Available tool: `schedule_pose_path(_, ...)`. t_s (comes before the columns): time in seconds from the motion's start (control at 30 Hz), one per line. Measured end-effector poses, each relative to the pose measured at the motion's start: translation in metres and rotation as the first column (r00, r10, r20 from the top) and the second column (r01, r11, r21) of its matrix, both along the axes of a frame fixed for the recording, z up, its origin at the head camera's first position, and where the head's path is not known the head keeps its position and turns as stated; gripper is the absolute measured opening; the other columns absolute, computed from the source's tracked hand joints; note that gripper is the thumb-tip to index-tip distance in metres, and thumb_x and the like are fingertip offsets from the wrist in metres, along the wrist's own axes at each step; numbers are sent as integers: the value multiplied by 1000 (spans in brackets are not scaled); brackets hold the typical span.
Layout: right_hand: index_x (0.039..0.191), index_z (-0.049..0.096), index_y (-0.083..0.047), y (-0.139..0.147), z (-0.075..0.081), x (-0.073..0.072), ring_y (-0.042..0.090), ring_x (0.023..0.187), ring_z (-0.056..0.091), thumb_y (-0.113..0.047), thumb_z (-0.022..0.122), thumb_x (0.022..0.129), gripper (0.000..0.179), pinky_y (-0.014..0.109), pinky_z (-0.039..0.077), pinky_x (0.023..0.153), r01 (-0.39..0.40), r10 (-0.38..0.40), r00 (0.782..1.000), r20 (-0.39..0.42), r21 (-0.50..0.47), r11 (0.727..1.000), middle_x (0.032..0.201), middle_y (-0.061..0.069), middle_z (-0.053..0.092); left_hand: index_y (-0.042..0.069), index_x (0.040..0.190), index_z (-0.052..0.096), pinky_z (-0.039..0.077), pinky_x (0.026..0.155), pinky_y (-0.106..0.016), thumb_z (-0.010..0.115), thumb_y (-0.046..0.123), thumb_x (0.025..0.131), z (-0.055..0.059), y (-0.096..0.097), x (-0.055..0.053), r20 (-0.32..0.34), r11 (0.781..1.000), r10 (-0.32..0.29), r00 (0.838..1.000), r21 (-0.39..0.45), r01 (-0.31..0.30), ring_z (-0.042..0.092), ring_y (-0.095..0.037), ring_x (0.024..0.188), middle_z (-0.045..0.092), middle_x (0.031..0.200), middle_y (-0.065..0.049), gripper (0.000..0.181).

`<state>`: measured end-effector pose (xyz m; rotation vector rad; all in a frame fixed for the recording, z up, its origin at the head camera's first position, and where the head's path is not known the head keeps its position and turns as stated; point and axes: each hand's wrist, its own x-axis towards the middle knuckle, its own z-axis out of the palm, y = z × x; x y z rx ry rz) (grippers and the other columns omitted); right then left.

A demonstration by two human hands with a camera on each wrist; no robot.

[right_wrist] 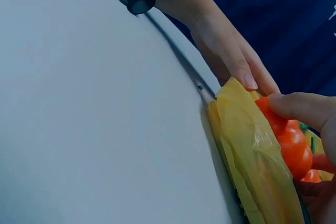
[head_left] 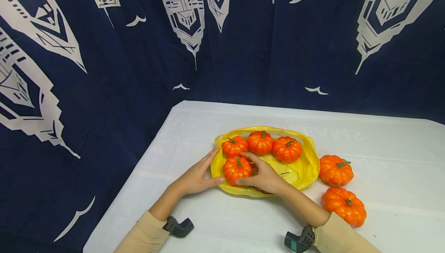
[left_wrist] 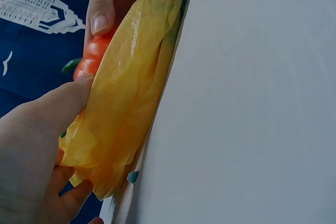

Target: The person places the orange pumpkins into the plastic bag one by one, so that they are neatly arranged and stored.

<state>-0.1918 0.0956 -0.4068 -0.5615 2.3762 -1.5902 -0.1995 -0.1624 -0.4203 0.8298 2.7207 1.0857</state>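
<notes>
A yellow plastic bag [head_left: 307, 150] lies spread open on the table, its rim forming a low wall. Small orange pumpkins sit inside it, including a back-left pumpkin [head_left: 229, 149], a back-middle pumpkin [head_left: 259, 145] and a back-right pumpkin [head_left: 287, 150]. My right hand [head_left: 265, 175] grips a front-left pumpkin [head_left: 236, 171] between thumb and fingers, inside the rim. Against the bag's left side rests my left hand [head_left: 198, 176], fingers extended, with the thumb at the rim beside that pumpkin. The left wrist view shows the left thumb [left_wrist: 63, 100] at the bag's edge.
Just right of the bag are two more pumpkins, an upper one [head_left: 335, 170] and a lower one [head_left: 345, 206] near the right forearm. All stand on a white-covered table [head_left: 174, 141]. Behind it hangs a dark blue curtain [head_left: 243, 79] with white building prints.
</notes>
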Motion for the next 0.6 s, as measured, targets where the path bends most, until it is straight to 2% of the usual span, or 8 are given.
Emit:
schedule_pose_path(0.17, 145, 41, -4, 1, -1, -1, 39, 128, 47, -23, 84, 77, 83, 50, 40, 105, 8, -8, 1000, -12, 7, 1000, 146, 17, 44, 19, 158, 11, 22, 115, -49, 67, 50, 89, 1, 0, 0, 0, 1000, 3, 1000, -1, -3, 16, -23, 146, 11, 162, 0, 94)
schedule_pose_path(0.6, 145, 41, -3, 12, 7, -1, 37, 127, 48, -20, 85, 76, 83, 52, 40, 104, 2, -2, 1000, 2, -15, 1000, 141, 19, 48, 18, 158, 12, 22, 114, -51, 67, 49, 89, 0, 1, -1, 7, 1000, 6, 1000, 4, -6, 16, -24, 146, 10, 162, 0, 94)
